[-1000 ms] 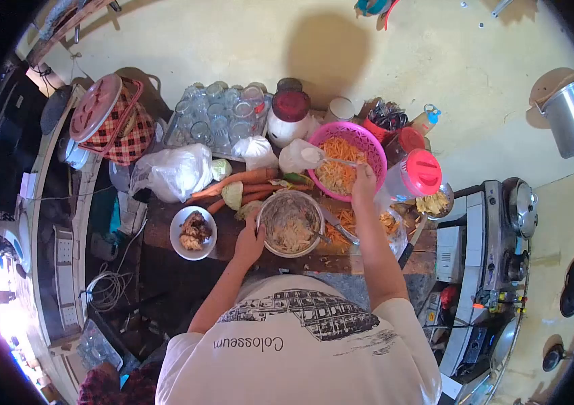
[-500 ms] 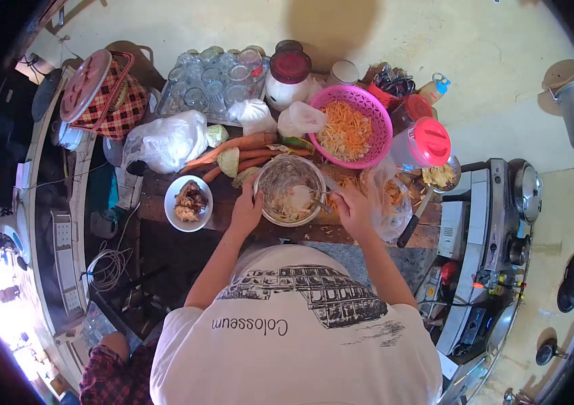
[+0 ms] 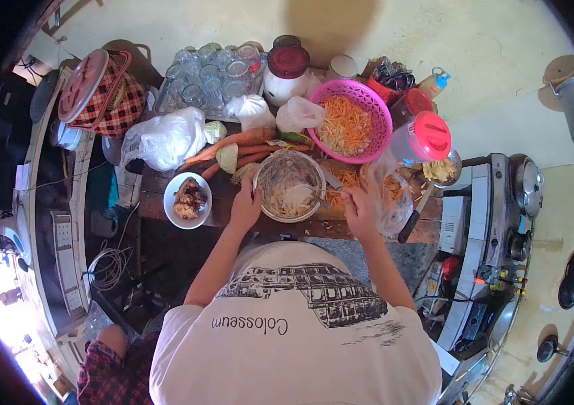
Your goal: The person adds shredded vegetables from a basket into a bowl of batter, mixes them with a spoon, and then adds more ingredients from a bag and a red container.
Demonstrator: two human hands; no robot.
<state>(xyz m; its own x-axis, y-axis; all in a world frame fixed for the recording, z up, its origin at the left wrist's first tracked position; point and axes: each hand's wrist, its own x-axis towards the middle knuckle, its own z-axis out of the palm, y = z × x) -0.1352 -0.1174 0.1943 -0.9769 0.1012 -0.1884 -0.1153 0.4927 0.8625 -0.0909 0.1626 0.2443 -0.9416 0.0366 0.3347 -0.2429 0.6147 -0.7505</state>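
A metal bowl [image 3: 280, 165] of pale shredded food sits on the wooden table in front of me. My left hand [image 3: 245, 206] grips its left rim. My right hand [image 3: 361, 209] is to the right of the bowl, closed on the handle of a spoon [image 3: 317, 199] whose head reaches into the bowl. Behind the bowl stands a pink colander [image 3: 376, 111] filled with grated carrot [image 3: 345, 125]. Whole carrots [image 3: 246, 143] lie to the left of the colander.
A white plate [image 3: 173, 192] with brown food sits left of the bowl. White plastic bags [image 3: 165, 138], a tray of glasses [image 3: 209, 77], a red-lidded jar [image 3: 285, 71] and a red-lidded jug [image 3: 425, 138] line the back. A knife [image 3: 414, 219] lies right, near a stove [image 3: 503, 223].
My right hand came back from the pink colander with the spoon and now holds it in the metal bowl. My left hand stayed on the bowl's rim.
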